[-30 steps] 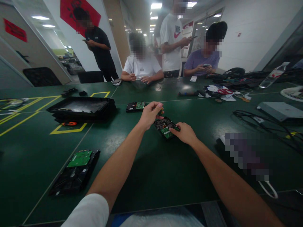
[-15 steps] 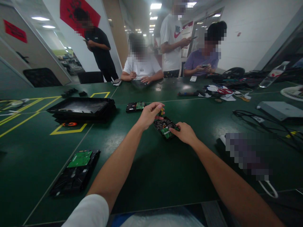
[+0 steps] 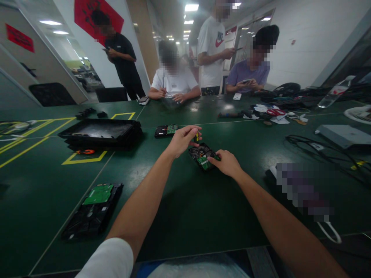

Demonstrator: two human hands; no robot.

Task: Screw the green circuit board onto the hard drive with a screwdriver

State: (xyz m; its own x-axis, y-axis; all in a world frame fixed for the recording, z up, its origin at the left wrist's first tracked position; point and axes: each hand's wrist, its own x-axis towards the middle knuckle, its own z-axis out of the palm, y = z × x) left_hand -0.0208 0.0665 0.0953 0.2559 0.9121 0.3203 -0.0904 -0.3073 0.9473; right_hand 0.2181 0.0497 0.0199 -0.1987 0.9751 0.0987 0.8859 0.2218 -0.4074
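Note:
My left hand (image 3: 183, 141) is closed in a pinch around a small screwdriver with a yellow and black handle (image 3: 197, 136). Fingers cover much of it, and its lower end points down at the far edge of a black hard drive (image 3: 201, 154). That drive lies with its green circuit board facing up. Gripping its near right side is my right hand (image 3: 226, 162), thumb on top of the board. A second hard drive (image 3: 165, 131) rests just beyond my left hand. Another, larger-looking drive with a green board (image 3: 94, 212) lies at the near left.
Black stacked trays (image 3: 100, 135) stand at the left, with an orange-handled tool (image 3: 85, 151) beside them. To the right are black cables (image 3: 327, 154), a grey box (image 3: 343, 136) and a blurred-out phone-like object (image 3: 301, 191). A water bottle (image 3: 336, 92) leans farther back. Several people are across the table.
The yellow handle has turned slightly between my left fingers. My right hand and the hard drive stay in place; the whole view has shifted very slightly.

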